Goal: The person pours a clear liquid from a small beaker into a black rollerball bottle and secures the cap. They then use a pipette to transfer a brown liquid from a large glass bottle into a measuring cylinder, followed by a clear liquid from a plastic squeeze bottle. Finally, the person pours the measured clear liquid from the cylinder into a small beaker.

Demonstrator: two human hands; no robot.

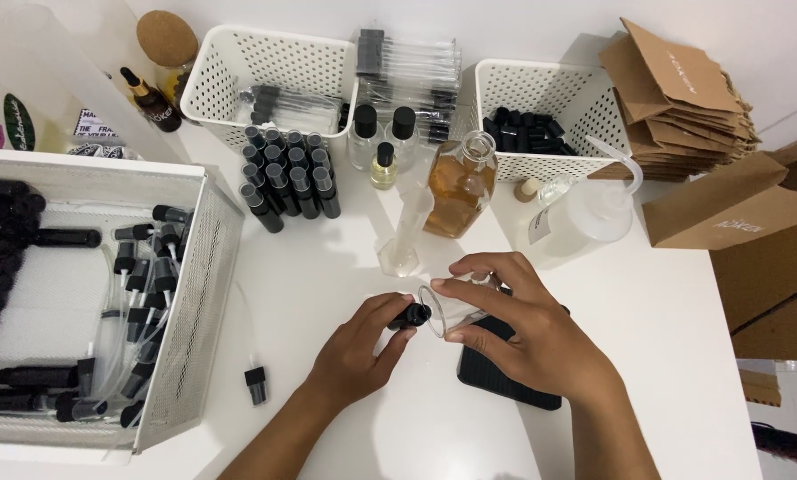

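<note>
My left hand (pixel 354 351) pinches a small black vial (pixel 410 316) by its neck, low over the white table (pixel 327 267). My right hand (pixel 527 333) grips a clear glass beaker (pixel 447 307) tilted on its side, with its mouth at the vial's top. Under my right hand lies a flat black scale (pixel 496 378). Just behind the hands stand a clear measuring cylinder (pixel 405 240) and a glass bottle of amber liquid (pixel 459 187).
A cluster of several dark roll-on vials (pixel 287 178) stands behind. White perforated baskets (pixel 274 53) (pixel 549 89) hold sprayers and black caps. A mesh bin (pixel 190 311) of pump tubes sits left. A plastic wash bottle (pixel 594 209) and brown paper bags (pixel 683 98) are right. A loose sprayer (pixel 256 382) lies near.
</note>
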